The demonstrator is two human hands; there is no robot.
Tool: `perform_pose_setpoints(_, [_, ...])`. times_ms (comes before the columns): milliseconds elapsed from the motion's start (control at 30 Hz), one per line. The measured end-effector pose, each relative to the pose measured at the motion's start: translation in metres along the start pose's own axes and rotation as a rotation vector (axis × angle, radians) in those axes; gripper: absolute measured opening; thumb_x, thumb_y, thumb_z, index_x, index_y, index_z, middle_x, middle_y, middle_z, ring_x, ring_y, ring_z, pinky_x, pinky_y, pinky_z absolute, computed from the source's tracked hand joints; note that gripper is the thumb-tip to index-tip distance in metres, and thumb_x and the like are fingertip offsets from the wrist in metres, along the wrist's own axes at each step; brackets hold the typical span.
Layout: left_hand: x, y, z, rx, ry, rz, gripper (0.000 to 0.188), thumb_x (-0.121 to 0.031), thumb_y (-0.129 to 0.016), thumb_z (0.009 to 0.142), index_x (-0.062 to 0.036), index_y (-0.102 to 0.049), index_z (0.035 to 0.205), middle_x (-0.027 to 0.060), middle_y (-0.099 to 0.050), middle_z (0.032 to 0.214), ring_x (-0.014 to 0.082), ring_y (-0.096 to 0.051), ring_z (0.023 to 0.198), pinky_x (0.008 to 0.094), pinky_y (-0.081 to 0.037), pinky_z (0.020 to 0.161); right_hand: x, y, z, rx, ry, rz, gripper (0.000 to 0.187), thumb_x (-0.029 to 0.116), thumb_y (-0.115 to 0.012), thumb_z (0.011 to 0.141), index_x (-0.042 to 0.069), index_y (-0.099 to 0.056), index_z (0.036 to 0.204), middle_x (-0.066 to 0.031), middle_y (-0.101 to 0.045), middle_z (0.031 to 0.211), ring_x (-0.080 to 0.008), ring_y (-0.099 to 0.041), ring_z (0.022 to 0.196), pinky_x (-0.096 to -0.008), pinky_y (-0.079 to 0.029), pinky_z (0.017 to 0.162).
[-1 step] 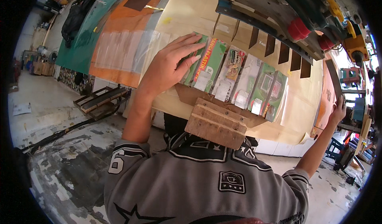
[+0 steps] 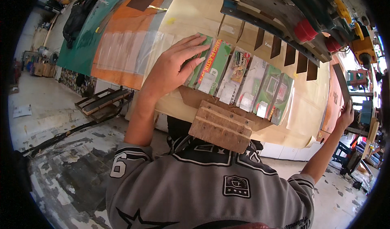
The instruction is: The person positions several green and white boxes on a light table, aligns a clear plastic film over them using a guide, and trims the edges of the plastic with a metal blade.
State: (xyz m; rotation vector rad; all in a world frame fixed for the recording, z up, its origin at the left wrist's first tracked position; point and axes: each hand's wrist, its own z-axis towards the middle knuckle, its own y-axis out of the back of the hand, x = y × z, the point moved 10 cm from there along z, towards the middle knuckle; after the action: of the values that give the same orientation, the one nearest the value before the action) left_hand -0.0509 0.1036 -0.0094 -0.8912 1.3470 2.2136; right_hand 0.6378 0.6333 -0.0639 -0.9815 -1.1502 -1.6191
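My left hand (image 2: 174, 64) lies with its fingers stretched out over the left end of a row of printed plastic pieces (image 2: 215, 66), green with red, white and brown patches. They rest on the cream-coloured table cover (image 2: 308, 95). At the far right my right hand (image 2: 346, 116) is closed around the lower end of a dark flat bar (image 2: 341, 82), which rises from my grip. Beyond the printed row hangs a bar with several dark flat blades (image 2: 276, 46), apart from my left hand.
A wooden block (image 2: 221, 125) juts from the table's near edge toward my chest. Machine parts with red knobs (image 2: 304, 30) loom at the upper right, beside a yellow control box (image 2: 362, 50). Orange and green sheets (image 2: 118, 46) cover the left side. A metal frame (image 2: 105, 101) stands lower left.
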Motion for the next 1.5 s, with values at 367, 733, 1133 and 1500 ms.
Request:
perform_pose_setpoints(367, [-0.006, 0.0, -0.003, -0.041, -0.036, 0.089, 0.035, -0.004, -0.07, 0.1, -0.002, -0.073, 0.135, 0.0155, -0.068, 0.147, 0.0353, -0.057, 0.145, 0.0445, -0.05, 0.116, 0.138, 0.032, -0.049, -0.232, 0.196, -0.015, 0.022, 0.026, -0.08, 0.101, 0.005, -0.075, 0.098, 0.0003, -0.071, 0.088, -0.0052, -0.051, 0.065, -0.0208, -0.038, 0.056])
perform_pose_setpoints(733, [-0.01, -0.001, 0.0, -0.017, -0.015, 0.117, 0.034, -0.005, -0.069, 0.1, -0.0012, -0.073, 0.134, 0.0166, -0.068, 0.147, 0.0356, -0.057, 0.146, 0.0451, -0.048, 0.118, 0.199, -0.009, -0.084, -0.22, 0.331, -0.348, 0.032, 0.032, -0.079, 0.102, 0.007, -0.068, 0.086, 0.0031, -0.056, 0.067, -0.0044, -0.047, 0.054, -0.0243, -0.034, 0.049])
perform_pose_setpoints(1133, [-0.007, 0.0, -0.003, -0.02, -0.003, 0.085, 0.034, -0.004, -0.067, 0.102, -0.0024, -0.073, 0.135, 0.0174, -0.067, 0.148, 0.0361, -0.055, 0.148, 0.0451, -0.047, 0.119, 0.212, -0.066, -0.085, -0.082, 0.421, -0.242, 0.028, 0.029, -0.069, 0.108, 0.008, -0.075, 0.125, -0.0007, -0.075, 0.108, -0.0031, -0.053, 0.069, -0.0214, -0.04, 0.054])
perform_pose_setpoints(1500, [0.001, -0.001, -0.004, -0.025, -0.001, 0.003, 0.033, -0.004, -0.062, 0.105, -0.0016, -0.073, 0.136, 0.018, -0.067, 0.15, 0.0357, -0.054, 0.15, 0.0449, -0.047, 0.119, 0.143, -0.053, -0.049, 0.072, 0.465, -0.227, 0.027, 0.035, -0.075, 0.105, 0.009, -0.074, 0.101, -0.0031, -0.075, 0.099, -0.0096, -0.065, 0.087, -0.0259, -0.052, 0.075])
